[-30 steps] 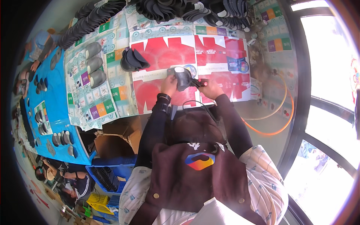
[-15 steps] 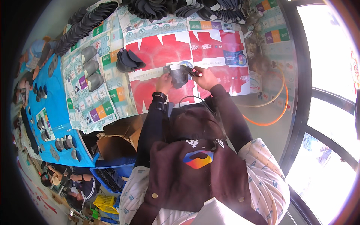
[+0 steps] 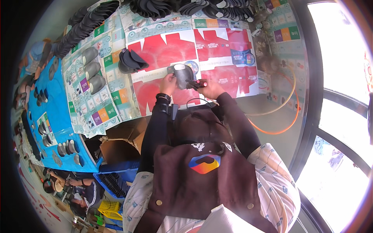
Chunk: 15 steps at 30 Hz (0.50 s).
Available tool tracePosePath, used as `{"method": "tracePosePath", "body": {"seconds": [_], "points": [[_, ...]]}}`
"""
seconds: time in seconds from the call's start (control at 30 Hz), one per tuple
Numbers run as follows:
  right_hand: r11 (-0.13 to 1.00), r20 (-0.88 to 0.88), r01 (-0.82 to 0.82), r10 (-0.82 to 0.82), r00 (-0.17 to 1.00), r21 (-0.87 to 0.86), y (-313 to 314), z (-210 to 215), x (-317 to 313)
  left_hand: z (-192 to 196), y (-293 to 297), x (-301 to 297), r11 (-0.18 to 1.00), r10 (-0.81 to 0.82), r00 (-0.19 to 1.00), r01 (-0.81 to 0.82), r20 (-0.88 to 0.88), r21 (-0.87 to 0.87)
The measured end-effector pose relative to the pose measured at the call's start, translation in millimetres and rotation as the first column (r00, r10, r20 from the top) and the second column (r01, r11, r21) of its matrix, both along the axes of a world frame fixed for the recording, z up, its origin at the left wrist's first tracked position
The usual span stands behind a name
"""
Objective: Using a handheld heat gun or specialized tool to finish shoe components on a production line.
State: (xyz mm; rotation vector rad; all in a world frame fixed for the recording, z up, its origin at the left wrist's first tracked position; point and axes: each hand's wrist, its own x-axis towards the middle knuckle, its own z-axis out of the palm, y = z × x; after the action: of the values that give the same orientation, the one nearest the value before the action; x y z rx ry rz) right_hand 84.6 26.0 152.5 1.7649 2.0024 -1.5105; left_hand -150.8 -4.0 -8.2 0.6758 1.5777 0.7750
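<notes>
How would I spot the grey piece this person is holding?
Find the red-and-white printed sheets in the picture's upper middle. Over them, the left hand holds a curved, dark grey piece with a pale patch at its top; the right hand holds a dark tool with red parts beside it. Unlike the dark stack to its left, it sits between two hands.

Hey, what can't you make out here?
In the head view:
Underside of the gray cupped piece in your left hand: hidden by its upper side.
Tip of the black-and-red tool in your right hand: too small.
Stacked dark pieces: cut off by the top edge.
</notes>
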Motion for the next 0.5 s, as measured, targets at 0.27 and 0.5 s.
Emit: {"method": "tracePosePath", "body": {"seconds": [0.27,0.5], "points": [[0.95,-0.031,0.139,-0.136,0.99,0.281,4.8,11.3,1.6,-3.4,-2.3,4.0,0.999,0.018,0.999,-0.019,0.034,0.044],[0.954,0.064,0.083,-0.106,0.992,0.288,-3.2,11.5,1.3,-13.0,-3.7,5.6,0.991,-0.007,0.989,0.027,-0.149,0.135]]}}
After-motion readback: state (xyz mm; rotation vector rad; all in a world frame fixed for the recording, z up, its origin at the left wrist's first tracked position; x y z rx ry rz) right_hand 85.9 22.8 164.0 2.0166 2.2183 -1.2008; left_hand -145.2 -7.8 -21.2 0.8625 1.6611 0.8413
